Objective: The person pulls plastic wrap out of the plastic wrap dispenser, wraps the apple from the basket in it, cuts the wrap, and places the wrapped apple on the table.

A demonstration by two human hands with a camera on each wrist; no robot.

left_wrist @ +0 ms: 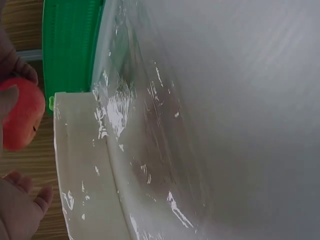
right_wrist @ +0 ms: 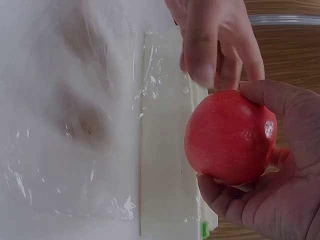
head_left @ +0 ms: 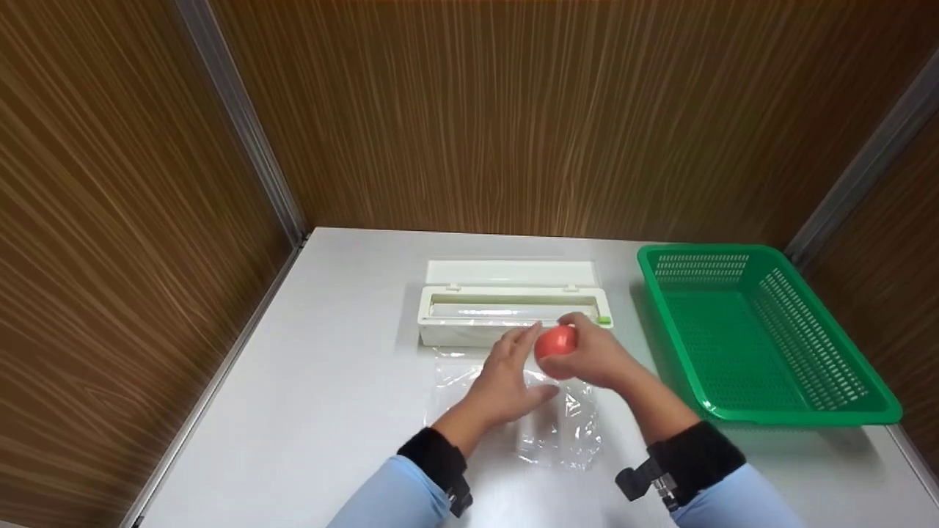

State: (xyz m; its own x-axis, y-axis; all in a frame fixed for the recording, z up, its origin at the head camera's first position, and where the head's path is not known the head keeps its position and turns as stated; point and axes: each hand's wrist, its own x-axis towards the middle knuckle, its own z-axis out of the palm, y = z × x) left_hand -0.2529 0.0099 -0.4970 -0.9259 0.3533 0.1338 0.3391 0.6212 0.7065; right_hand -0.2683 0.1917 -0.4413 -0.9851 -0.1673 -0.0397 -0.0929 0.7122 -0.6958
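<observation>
- Head view: the right hand (head_left: 598, 356) is gripping a red apple (head_left: 555, 348) between thumb and fingers, covering its 3 o'clock side.
- The left hand (head_left: 506, 381), at 8 o'clock from the apple, is holding nothing; its thumb and fingers are standing apart. I cannot tell whether a fingertip is touching the fruit.
- Clear film (head_left: 576, 433) is lying at 6 to 7 o'clock, its edges blending into the white table (head_left: 352, 330); the left hand is hiding part of it.
- A white box (head_left: 458, 336) is standing at 10 o'clock with its lid (head_left: 510, 273) hanging open toward 12 o'clock. The right hand is partly blocking its front, near a green tab (head_left: 604, 320).
- A green basket (head_left: 671, 345) is sitting at 3 o'clock, and wood-grain panels (head_left: 469, 117) are rising behind.
- Left wrist view: the frame's 9 o'clock edge is cutting off the apple and both hands, the left one showing at 8 o'clock. The basket is running out of frame at 11 o'clock. Glare is breaking up the film.
- Right wrist view: the right hand is clasping the apple from 4 o'clock; the left fingers are hanging at 12 o'clock, close to it. At 9 o'clock, dark smudges are blurring the film; I cannot tell what they are.
</observation>
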